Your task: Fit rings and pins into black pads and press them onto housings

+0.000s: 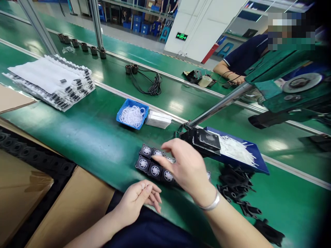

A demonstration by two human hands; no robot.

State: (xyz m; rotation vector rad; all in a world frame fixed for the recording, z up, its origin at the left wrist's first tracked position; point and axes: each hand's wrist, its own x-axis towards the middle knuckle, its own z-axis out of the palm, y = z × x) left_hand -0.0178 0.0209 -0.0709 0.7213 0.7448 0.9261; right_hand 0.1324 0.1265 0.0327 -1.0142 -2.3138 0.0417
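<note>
Black square fan-like parts (155, 170) with white swirl centres stand in two rows on the green bench. Above them is my right hand (187, 168), a silver bracelet on its wrist. Its thumb and index finger are apart with nothing visible between them, and it hides the right end of the rows. My left hand (141, 199) is in front of the rows at the bench's near edge. Its fingers are loosely bent with gaps between them, the thumb lies close to the index finger, and I see nothing held.
A blue bin of white rings (132, 116) stands beside a white block (158, 119). A green press (281, 82) overhangs the right, near a blue tray (261, 159) of white strips and loose black parts (234, 182). Cardboard boxes (67, 206) are at left; a co-worker's arm (230, 71) rests across the bench.
</note>
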